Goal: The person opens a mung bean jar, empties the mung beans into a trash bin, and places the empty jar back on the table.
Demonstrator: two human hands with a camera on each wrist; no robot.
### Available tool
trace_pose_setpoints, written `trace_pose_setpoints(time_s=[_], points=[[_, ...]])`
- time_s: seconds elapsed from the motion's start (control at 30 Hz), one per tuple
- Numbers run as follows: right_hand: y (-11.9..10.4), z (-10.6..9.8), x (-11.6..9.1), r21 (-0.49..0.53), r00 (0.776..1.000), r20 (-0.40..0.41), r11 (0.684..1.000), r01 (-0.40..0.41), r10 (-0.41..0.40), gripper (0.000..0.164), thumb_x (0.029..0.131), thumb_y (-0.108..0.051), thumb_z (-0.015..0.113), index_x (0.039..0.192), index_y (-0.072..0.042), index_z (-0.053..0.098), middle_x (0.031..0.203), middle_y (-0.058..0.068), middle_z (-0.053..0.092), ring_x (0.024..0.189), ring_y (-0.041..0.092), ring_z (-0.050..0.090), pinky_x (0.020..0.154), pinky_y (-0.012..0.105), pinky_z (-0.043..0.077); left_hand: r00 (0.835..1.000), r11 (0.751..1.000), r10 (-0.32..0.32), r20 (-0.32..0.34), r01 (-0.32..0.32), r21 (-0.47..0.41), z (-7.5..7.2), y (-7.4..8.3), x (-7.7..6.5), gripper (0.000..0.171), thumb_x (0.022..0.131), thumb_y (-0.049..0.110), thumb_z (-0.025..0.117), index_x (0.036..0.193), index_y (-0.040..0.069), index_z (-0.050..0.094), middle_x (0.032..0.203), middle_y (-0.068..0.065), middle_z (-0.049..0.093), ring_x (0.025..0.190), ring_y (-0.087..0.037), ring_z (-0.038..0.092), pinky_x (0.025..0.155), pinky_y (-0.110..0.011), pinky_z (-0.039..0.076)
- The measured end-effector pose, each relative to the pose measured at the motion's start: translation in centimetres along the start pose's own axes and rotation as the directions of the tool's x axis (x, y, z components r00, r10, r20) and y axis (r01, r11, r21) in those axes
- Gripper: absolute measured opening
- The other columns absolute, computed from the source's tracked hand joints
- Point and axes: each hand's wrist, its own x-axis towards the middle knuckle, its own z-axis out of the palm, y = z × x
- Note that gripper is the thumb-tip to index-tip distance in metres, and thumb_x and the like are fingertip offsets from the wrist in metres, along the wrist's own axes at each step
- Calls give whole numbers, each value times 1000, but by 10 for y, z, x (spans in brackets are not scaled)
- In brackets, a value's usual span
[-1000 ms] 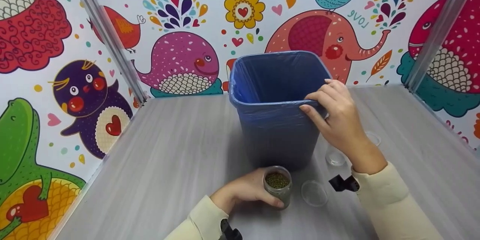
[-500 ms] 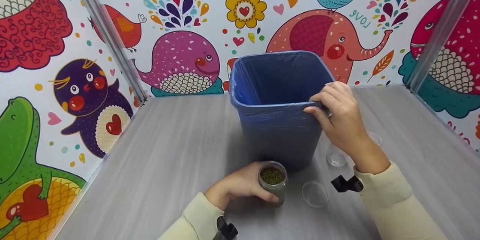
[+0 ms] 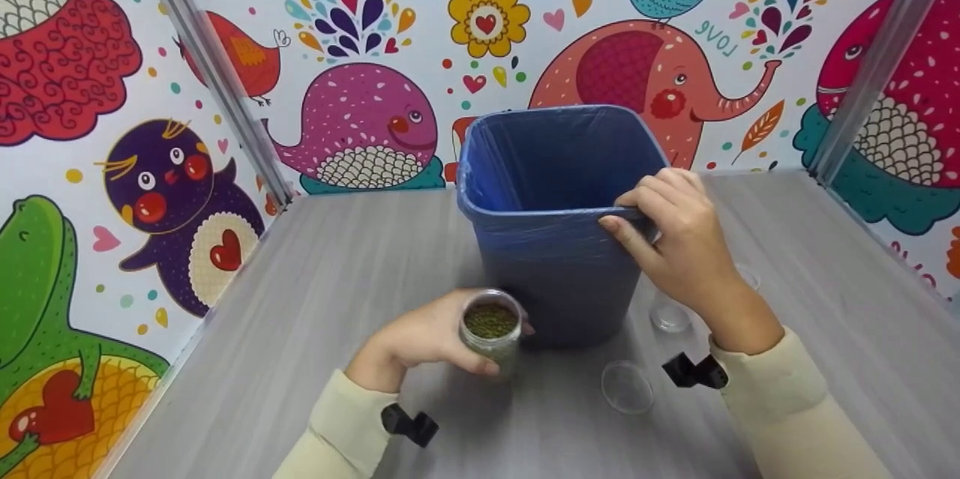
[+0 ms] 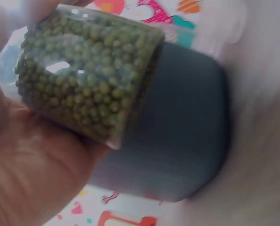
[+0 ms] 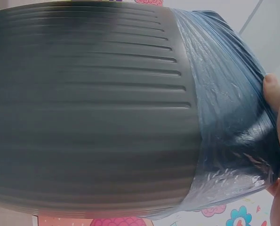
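Note:
My left hand (image 3: 420, 338) grips a clear open jar (image 3: 491, 325) of small green beans, fingers and thumb wrapped round its side. The jar stands off the table in front of a dark grey waste bin (image 3: 555, 280), mouth up in the head view. Up close in the left wrist view, the green beans (image 4: 90, 70) fill most of the jar. A blue plastic bag (image 5: 229, 103) lines the bin and folds over its rim. My right hand (image 3: 679, 235) holds the bin's near right rim, thumb outside and fingers over the lined edge.
A clear round lid (image 3: 628, 387) lies on the grey table (image 3: 360, 261) in front of the bin. Right of the bin, partly behind my right forearm, are a small clear container (image 3: 670, 314) and another clear round piece (image 3: 748, 278). Patterned walls (image 3: 367, 127) enclose the back and sides.
My left hand has lifted the jar and moved it left and a little away from me. The right hand stays at the bin's rim, which has shifted only slightly.

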Motion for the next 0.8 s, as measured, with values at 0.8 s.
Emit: trace_pose_setpoints(time_s=[0.8], points=[[1, -1, 1, -1, 999, -5, 999, 42, -42, 50, 102, -50, 65, 88, -3, 70, 75, 8, 59, 78, 26, 49, 87, 44, 38, 661, 988, -131, -739, 24, -153, -47, 41, -18, 49, 84, -2, 80, 130, 0, 63, 129, -18, 65, 123, -32, 58, 111, -55, 40]])
